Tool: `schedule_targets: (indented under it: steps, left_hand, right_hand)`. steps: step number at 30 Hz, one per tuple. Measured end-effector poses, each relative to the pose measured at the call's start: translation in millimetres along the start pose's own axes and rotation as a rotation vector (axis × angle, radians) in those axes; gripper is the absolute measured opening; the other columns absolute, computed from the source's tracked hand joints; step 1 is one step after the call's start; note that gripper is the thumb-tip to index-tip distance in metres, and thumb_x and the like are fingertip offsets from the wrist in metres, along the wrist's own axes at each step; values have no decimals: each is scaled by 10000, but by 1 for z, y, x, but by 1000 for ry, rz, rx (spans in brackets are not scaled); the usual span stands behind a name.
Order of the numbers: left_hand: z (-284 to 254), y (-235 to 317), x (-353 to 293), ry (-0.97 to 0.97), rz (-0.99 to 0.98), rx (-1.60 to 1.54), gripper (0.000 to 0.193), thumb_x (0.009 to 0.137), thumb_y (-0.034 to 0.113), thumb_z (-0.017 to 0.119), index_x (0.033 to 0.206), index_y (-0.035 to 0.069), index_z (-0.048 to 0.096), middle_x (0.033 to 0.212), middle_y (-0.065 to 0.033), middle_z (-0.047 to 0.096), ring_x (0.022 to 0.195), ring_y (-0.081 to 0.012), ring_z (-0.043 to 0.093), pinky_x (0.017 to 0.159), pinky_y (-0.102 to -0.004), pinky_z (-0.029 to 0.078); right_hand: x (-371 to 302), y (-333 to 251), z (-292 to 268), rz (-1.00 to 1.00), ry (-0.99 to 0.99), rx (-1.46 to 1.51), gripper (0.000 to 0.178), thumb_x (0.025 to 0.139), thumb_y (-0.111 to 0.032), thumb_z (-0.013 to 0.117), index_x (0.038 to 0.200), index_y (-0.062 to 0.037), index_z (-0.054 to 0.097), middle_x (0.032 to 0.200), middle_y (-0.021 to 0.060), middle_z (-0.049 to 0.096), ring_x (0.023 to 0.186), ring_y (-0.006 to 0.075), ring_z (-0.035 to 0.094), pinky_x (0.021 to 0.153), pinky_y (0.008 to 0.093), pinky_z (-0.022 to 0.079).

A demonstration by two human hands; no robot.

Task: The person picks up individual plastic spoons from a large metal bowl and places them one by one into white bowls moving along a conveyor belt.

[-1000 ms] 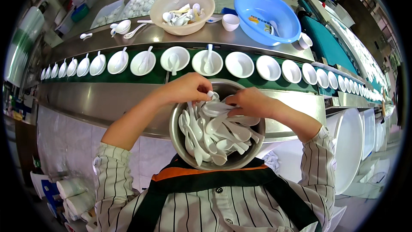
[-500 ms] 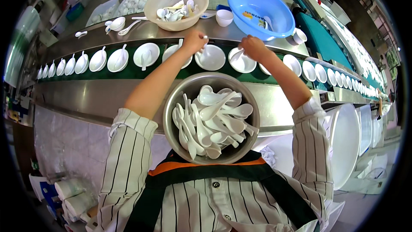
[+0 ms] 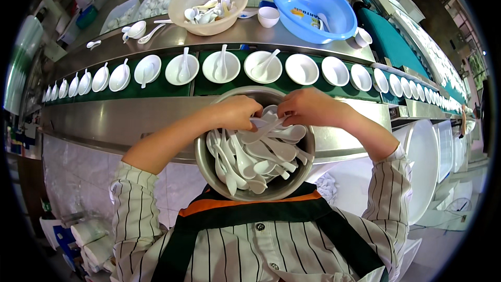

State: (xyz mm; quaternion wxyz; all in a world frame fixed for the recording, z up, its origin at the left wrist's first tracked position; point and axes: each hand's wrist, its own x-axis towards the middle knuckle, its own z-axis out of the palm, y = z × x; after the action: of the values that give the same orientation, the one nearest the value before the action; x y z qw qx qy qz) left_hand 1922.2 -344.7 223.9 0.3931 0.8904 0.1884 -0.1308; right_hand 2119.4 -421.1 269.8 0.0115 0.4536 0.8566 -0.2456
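Note:
A steel basin (image 3: 202, 151) full of white ceramic spoons (image 3: 244, 159) stands in front of me. My left hand (image 3: 241, 112) reaches over its far left rim, fingers pinched on a spoon at the top of the pile. Beside it, my right hand (image 3: 308, 107) bends down into the pile, its fingertips closed on a spoon handle. Beyond the basin, a row of white bowls (image 3: 301, 69) lies on a green conveyor belt (image 3: 198, 90). Bowls from the middle leftward hold spoons, such as the spoon (image 3: 265, 65) resting slantwise in one; those to the right hold none.
Behind the belt, a steel ledge (image 3: 172, 39) carries a beige basin (image 3: 176, 8) of spoons, a blue basin (image 3: 284, 0), a small white cup (image 3: 269, 16) and some loose spoons. At right runs a teal conveyor (image 3: 383, 34). Large white tubs (image 3: 421, 172) stand low on the right.
Both hands have drawn back from the bowls on the belt to the steel basin. Spoons now rest in the bowls they were over. The bowls have shifted left.

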Motion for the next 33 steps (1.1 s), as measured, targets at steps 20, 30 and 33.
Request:
schedule_targets:
  steps: [20,30,33]
  left_hand:
    - [-46,-44,82,496,29,-819,248,782,203,571,925,2,601,763,-29,584,639,-92,529,502,-219,417]
    - [-23,5,35,193,2,-92,247,680,237,663,794,29,597,794,-101,618,715,-218,592,636,-332,461]
    - [10,0,30,136,-19,301,255,661,218,651,797,22,560,742,-129,602,704,-274,589,628,-363,456]
  right_hand:
    - [66,102,-7,205,448,1092,410,796,-279,634,1084,1,549,1024,81,578,956,148,541,844,288,432]
    - [56,192,54,675,780,467,258,777,-262,583,818,-10,623,692,192,603,666,340,598,632,394,459]
    - [41,202,49,625,1000,271,268,804,-286,548,840,-29,611,707,184,608,682,353,594,627,415,461]
